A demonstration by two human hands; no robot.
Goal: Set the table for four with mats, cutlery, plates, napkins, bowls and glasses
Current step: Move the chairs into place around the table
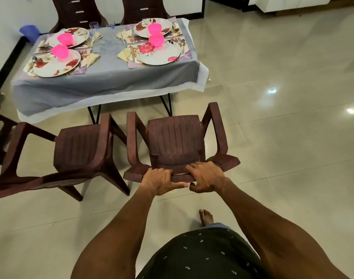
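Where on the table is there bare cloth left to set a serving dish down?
The near strip of grey tablecloth, between the two front plates and the table's near edge, is bare. A narrower lane runs up the middle between the left plates and right plates; its far end is crowded with glasses. Both place-setting sides are full.

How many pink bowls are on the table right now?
4, each on a plate: far-left bowl, near-left bowl, far-right bowl and near-right bowl. Nothing on the table looks big enough to hide another.
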